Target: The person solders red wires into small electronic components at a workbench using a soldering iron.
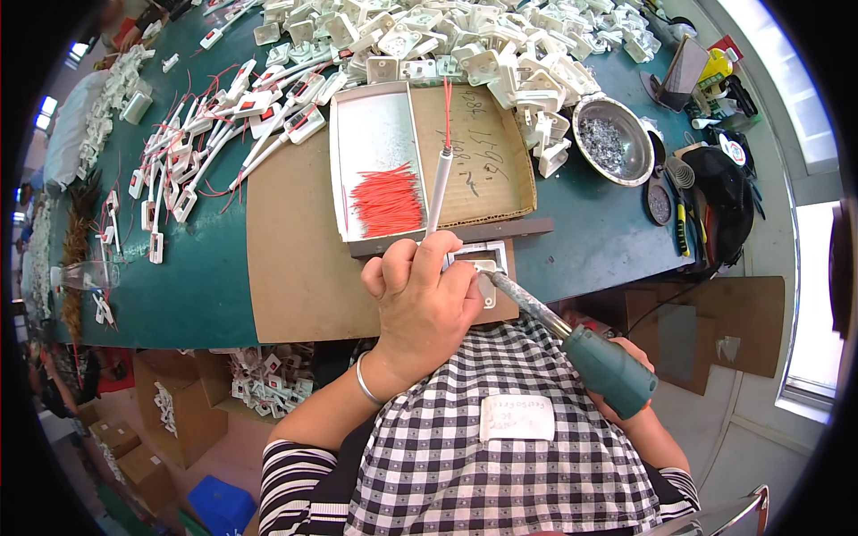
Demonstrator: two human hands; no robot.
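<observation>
My right hand (636,362) is closed around the green handle of a soldering iron (609,371). Its metal barrel slants up and left to a small white plastic housing (488,290) at the table's near edge. Against that housing my left hand (422,299) is curled, thumb and fingers pressed together on it. From behind its fingers a white tube (439,189) rises, with red wires out of its far end; the tube's lower end is hidden. The iron's tip and the joint it touches are partly covered by my fingers.
A shallow box holds a bundle of red wires (386,200) beside a cardboard tray (483,161). White housings (402,40) heap up at the back. Wired tubes (210,147) lie at the left. A metal bowl (614,140) of grey bits and hand tools (684,223) stand right.
</observation>
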